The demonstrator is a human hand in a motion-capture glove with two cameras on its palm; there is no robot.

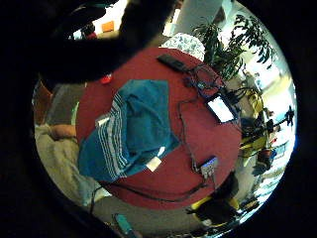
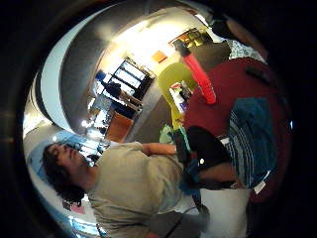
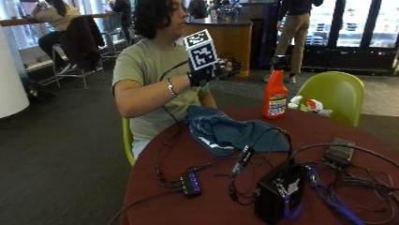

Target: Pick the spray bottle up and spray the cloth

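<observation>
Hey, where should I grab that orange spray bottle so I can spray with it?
Grip the spray bottle around its narrow neck just under the black trigger head, coming from your side. It stands upright beyond the cloth, so your gloved right hand reaches it unobstructed.

no readable text, labels illegible

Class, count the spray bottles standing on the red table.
1: the orange spray bottle stands upright at the table's far edge, beyond the blue cloth.
</observation>
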